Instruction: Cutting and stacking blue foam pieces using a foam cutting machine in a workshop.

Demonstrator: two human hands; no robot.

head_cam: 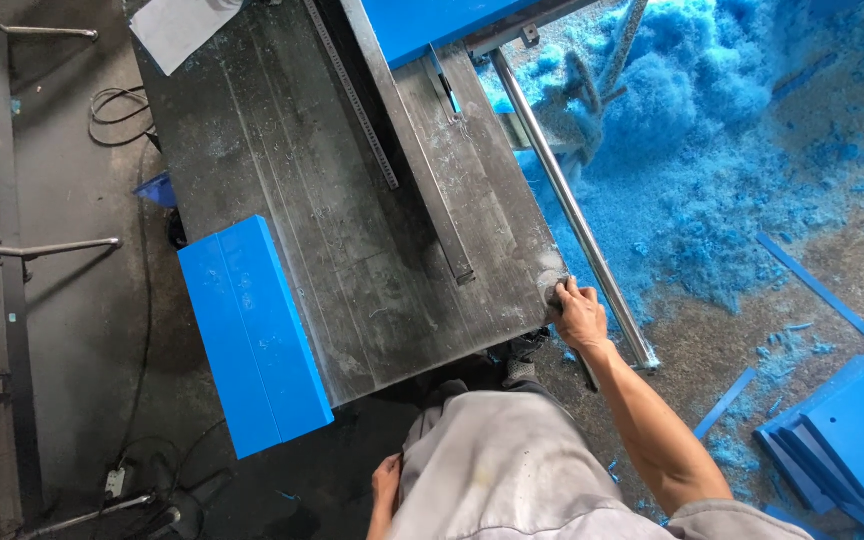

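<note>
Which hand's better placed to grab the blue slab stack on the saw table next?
Left, probably. The left hand hangs free at the hip, on the same side as the blue slab stack. The right hand is occupied, gripping the far table corner.

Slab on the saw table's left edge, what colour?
Bright blue slab, plain, best seen in the head view.

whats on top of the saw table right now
On the saw table: two blue slabs overhanging its near-left edge, a metal fence bar, and the right hand at the near-right corner. What lies under the slabs is hidden.
</note>
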